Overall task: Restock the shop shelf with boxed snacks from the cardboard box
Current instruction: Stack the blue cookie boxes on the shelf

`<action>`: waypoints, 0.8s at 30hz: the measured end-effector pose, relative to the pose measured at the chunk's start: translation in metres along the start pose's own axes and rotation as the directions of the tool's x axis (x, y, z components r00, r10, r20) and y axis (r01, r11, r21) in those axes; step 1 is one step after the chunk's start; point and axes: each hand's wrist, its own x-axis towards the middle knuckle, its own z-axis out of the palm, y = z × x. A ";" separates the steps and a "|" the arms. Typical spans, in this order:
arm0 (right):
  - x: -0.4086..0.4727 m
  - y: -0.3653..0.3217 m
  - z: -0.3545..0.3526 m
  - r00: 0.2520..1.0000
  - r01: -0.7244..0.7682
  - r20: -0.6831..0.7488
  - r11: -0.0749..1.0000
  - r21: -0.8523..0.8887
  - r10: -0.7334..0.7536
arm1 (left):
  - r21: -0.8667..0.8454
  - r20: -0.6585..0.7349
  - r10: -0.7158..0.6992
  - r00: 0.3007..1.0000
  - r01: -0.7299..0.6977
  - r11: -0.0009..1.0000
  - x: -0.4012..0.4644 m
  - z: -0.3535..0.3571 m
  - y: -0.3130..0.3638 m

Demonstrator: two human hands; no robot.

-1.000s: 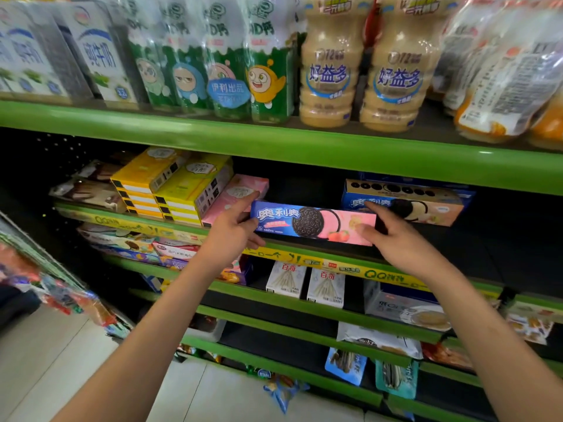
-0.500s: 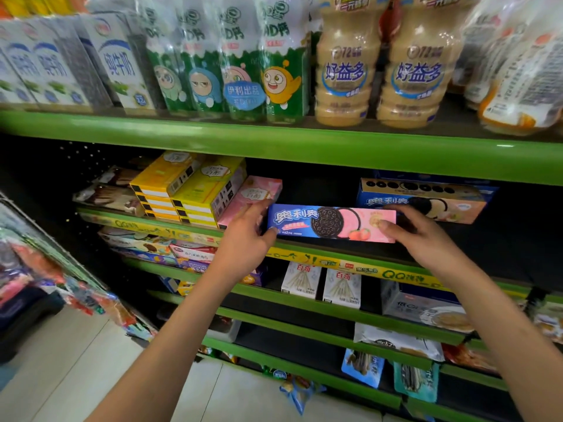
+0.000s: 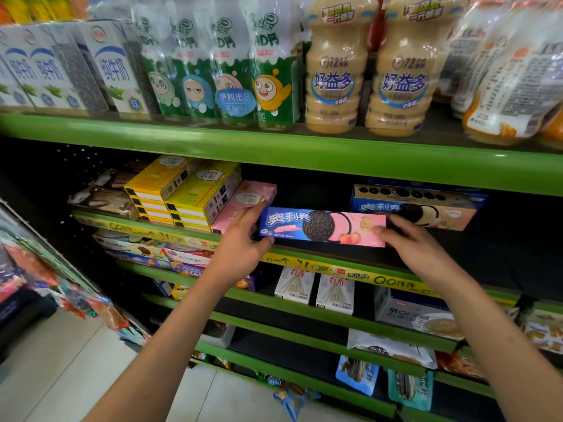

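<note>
Item in hand: we hold one long blue-and-pink cookie box (image 3: 322, 227) level, printed face toward us, at the front edge of the second shelf (image 3: 304, 263).
Left hand: our left hand (image 3: 243, 242) grips the box's left end, thumb under the lower corner and fingers curled up along the end.
Right hand: our right hand (image 3: 417, 248) pinches the right end, fingertips on the pink face. Whether the thumb sits beneath, we cannot tell.
Reason for grip: we judge that holding both ends keeps a long, light carton square to the shelf lip.
Target position: the box sits in the gap between the pink box (image 3: 243, 205) on its left and a similar cookie box (image 3: 414, 208) lying further back to the right; we judge this gap to be its slot.
Contact: whether the box bottom already rests on the shelf, we cannot tell.
Neighbours: yellow boxes (image 3: 182, 193) are stacked left of the pink box.
Above: drink bottles (image 3: 335, 71) fill the top shelf.
Supply carton: not in view.
</note>
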 end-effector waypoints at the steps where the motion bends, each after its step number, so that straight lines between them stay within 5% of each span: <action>1: 0.000 0.000 -0.001 1.000 -0.010 0.000 1.000 0.004 0.010 | -0.011 0.001 -0.006 1.000 0.006 1.000 0.000 0.000 0.000; 15: 0.000 0.004 -0.004 1.000 0.016 0.018 0.996 0.082 -0.017 | -0.105 -0.001 -0.052 0.999 0.051 0.993 0.000 -0.002 -0.001; 24: -0.006 0.005 -0.011 0.989 0.099 0.098 0.986 0.136 -0.113 | 0.108 -0.071 0.093 0.993 -0.085 0.990 -0.007 0.005 -0.005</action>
